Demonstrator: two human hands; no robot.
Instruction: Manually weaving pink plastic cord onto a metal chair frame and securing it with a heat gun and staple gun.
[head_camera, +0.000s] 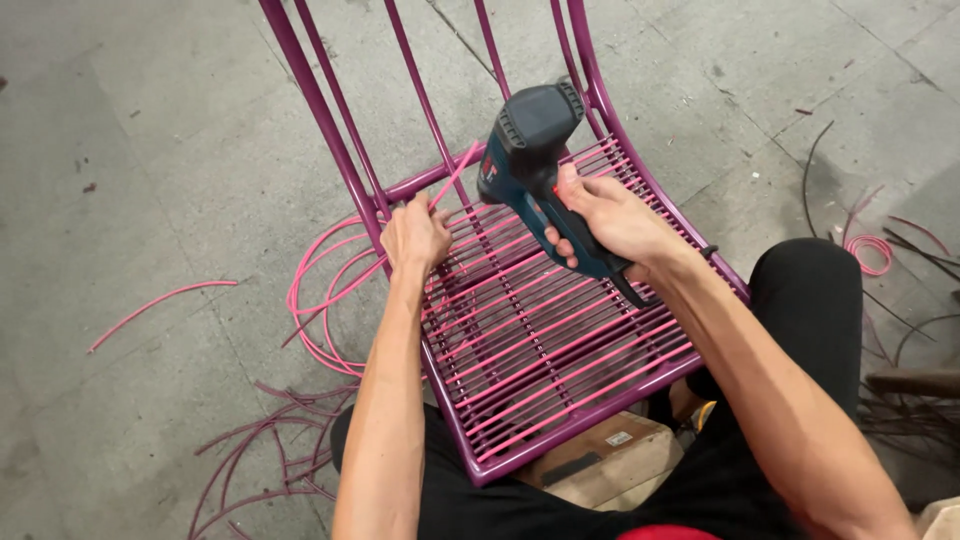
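- Right hand (612, 218) closed round handle of dark teal-and-black heat gun (535, 165), nozzle aimed twd left hand.
- Left hand (415, 235) pinching pink plastic cord (455, 173) at frame edge.
- Purple metal chair frame (585, 395) lies w/ woven seat over person's lap.
- Loose cord loops on grey concrete floor (150, 150), left.

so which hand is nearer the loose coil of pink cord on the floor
Left. The left hand grips a pink strand just above the coil; the right hand holds the heat gun farther away over the seat.
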